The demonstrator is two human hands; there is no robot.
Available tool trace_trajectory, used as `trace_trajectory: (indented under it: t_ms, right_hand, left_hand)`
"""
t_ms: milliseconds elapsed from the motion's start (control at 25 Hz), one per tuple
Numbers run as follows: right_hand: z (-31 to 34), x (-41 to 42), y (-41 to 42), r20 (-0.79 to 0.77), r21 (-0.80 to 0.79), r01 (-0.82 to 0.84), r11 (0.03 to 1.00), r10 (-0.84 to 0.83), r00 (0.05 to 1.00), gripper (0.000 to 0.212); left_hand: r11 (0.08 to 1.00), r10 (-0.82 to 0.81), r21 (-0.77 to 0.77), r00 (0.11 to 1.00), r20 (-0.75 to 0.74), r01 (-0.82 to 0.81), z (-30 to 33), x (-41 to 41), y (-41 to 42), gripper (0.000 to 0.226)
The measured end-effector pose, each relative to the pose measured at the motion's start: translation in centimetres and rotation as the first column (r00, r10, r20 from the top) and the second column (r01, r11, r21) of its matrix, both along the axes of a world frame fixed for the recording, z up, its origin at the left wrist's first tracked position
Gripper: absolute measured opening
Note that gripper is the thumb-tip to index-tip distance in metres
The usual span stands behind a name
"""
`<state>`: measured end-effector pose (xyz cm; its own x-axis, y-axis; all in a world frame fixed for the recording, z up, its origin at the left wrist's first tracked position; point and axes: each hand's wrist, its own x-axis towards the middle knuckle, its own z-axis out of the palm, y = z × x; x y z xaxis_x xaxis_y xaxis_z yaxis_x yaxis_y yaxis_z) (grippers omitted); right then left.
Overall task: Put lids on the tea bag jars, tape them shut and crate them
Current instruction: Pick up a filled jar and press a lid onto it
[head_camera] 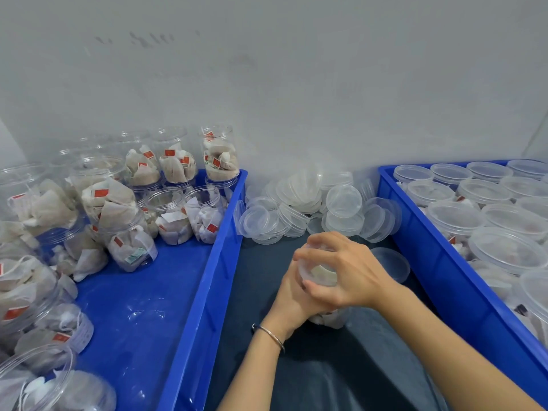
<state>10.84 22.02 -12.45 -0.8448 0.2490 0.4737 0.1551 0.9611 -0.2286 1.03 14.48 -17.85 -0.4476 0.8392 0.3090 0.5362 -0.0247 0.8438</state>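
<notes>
A clear jar of tea bags [329, 318] stands upright on the dark cloth between two blue crates. My left hand [292, 298] wraps around its side. My right hand [341, 271] lies over its top, fingers closed on a clear lid [315, 272] that sits on the jar's mouth. Most of the jar is hidden by both hands. A heap of loose clear lids [308, 209] lies just beyond, against the wall. One more single lid [391, 262] rests to the right of my hands.
The left blue crate [201, 292] holds several open jars of tea bags [109, 203], some upright, some lying down. The right blue crate [439, 280] is packed with lidded jars [504, 247]. A grey wall closes the back. No tape is in view.
</notes>
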Motion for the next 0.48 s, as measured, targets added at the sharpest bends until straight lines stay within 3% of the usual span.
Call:
trace_trajectory:
  t_ms: [40,80,120,200,280,320,360,400,440,480]
  right_hand:
    - [-0.6,-0.4,-0.6,-0.058,0.025,0.094,0.995,-0.092,0.994,0.041]
    - [-1.1,-0.9,-1.3,-0.087,0.036,0.198,0.980,-0.194,0.977,0.043]
    - [-1.3,-1.4,-1.9,-0.080,0.042,0.297,0.954,-0.293,0.953,0.045]
    - [-1.2,-2.0,-2.5,0.025,0.058,0.388,0.920,-0.390,0.920,0.048]
    - [-0.4,-1.6,-1.7,0.161,0.036,0.296,0.954,-0.298,0.941,0.049]
    - [0.1,-1.3,-0.9,0.204,-0.009,0.199,0.980,-0.193,0.960,0.047]
    - [0.6,-0.8,-0.2,0.227,-0.071,0.090,0.993,-0.072,0.971,0.045]
    - [1.2,-0.4,0.3,0.247,-0.121,0.002,0.993,0.028,0.969,0.043]
    - [1.5,-0.1,0.5,0.271,-0.144,-0.041,0.989,0.079,0.959,0.043]
    - [1.4,-0.1,0.2,0.290,-0.115,-0.023,0.993,0.056,0.955,0.042]
  left_hand:
    - [0.998,0.068,0.027,0.970,-0.233,-0.064,0.3,0.1,0.2,0.051]
    - [0.986,0.164,0.101,0.863,-0.478,-0.132,0.6,0.3,0.6,0.045]
    - [0.968,0.251,0.191,0.687,-0.682,-0.164,0.5,0.3,0.9,0.043]
    - [0.952,0.306,0.259,0.449,-0.840,-0.163,0.4,0.2,1.3,0.051]
    - [0.977,0.136,0.021,0.542,-0.829,-0.212,1.1,0.1,1.1,0.050]
    - [0.974,0.032,-0.128,0.667,-0.744,-0.189,1.0,0.0,1.0,0.046]
    - [0.976,0.011,-0.171,0.818,-0.576,-0.133,0.9,0.0,0.8,0.043]
    - [0.985,0.007,-0.165,0.954,-0.301,-0.059,0.7,0.1,0.4,0.043]
    - [0.993,0.029,-0.117,0.998,-0.047,-0.034,0.4,0.1,0.2,0.048]
    - [0.996,0.037,-0.077,0.996,0.076,-0.032,0.0,0.0,-0.1,0.056]
